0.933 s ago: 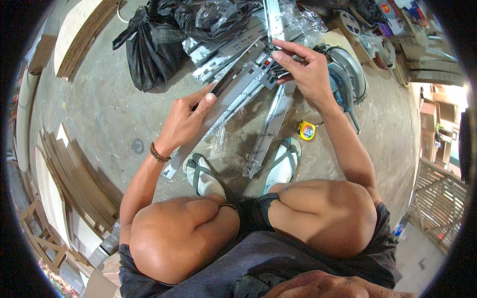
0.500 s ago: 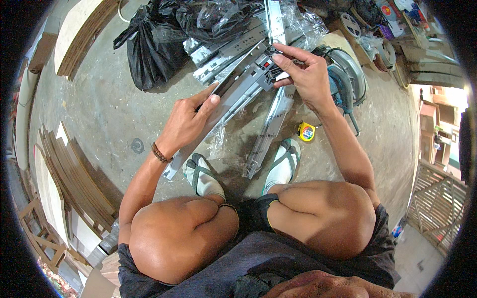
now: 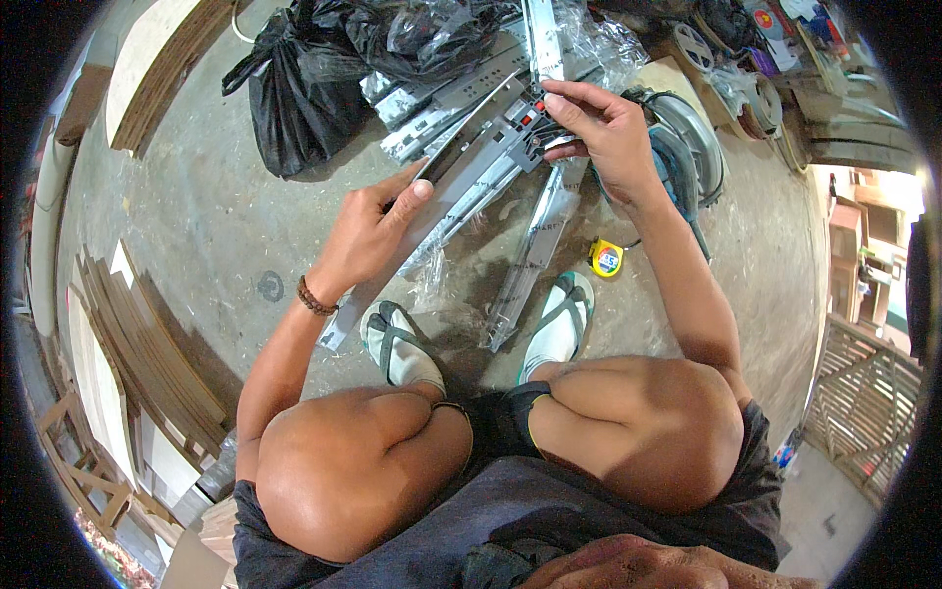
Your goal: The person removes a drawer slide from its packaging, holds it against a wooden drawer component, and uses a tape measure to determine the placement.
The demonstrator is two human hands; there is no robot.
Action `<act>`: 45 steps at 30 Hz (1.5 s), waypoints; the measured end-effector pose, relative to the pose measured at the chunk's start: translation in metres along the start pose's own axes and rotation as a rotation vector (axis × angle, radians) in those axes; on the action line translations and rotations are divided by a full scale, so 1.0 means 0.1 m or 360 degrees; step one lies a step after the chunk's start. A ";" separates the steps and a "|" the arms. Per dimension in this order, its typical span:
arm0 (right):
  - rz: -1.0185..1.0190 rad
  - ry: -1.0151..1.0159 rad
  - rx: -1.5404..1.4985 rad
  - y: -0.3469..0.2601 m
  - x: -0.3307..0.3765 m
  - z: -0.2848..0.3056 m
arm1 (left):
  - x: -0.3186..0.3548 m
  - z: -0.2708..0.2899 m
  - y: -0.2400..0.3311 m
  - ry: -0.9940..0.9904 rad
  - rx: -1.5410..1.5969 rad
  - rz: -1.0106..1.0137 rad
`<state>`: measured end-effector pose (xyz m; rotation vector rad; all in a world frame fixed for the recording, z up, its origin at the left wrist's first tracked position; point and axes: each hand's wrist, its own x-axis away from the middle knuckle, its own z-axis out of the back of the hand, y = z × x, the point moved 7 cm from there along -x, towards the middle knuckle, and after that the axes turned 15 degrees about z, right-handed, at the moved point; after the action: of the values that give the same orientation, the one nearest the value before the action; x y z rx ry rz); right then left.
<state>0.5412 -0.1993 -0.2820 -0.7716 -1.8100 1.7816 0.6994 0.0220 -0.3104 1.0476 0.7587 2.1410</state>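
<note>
A long grey metal drawer slide (image 3: 456, 191) is held slantwise over the floor, its far end up and to the right. My left hand (image 3: 371, 228) grips it near the middle, thumb on top. At its far end sits a grey plastic catch with small red-orange parts (image 3: 527, 122). There my right hand (image 3: 618, 142) pinches the end of the catch, with thumb and fingers close together. What lies under the right fingertips is partly hidden. Beneath and behind the slide lie several more metal slides (image 3: 471, 83), some in clear plastic wrap.
One wrapped slide (image 3: 530, 270) lies between my feet. A yellow tape measure (image 3: 606, 257) sits right of it. Behind my right hand is a teal circular saw (image 3: 677, 162). A black plastic bag (image 3: 299, 113) stands at far left; wood boards (image 3: 147, 363) lean at left.
My right fingers have shifted slightly at the catch, and more of its red-orange parts now show. The slide has turned a little. My left hand keeps its grip.
</note>
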 end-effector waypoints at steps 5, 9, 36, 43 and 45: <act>-0.0067 0.0015 -0.0009 0.15 0.08 0.06 | -0.01 0.02 -0.05 0.0030 -0.0042 -0.0013; -0.0104 0.0049 0.0294 0.11 0.20 0.34 | -0.04 0.00 -0.27 -0.0097 0.0006 0.0165; -0.1182 -0.0487 0.1365 -0.93 3.04 2.07 | 0.04 1.69 2.91 -0.0147 -0.1080 -0.0449; -0.1840 -0.0047 0.0787 -3.28 5.35 2.13 | 1.46 1.48 5.17 -0.0667 -0.1074 -0.0637; -0.2016 0.0105 0.0541 -3.88 5.90 1.80 | 1.96 1.21 5.82 -0.0783 -0.1152 -0.0665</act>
<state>-0.0323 0.0790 0.0704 0.4206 -1.3231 1.0722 0.5397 -0.1763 0.2613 0.8563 -0.0509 1.5044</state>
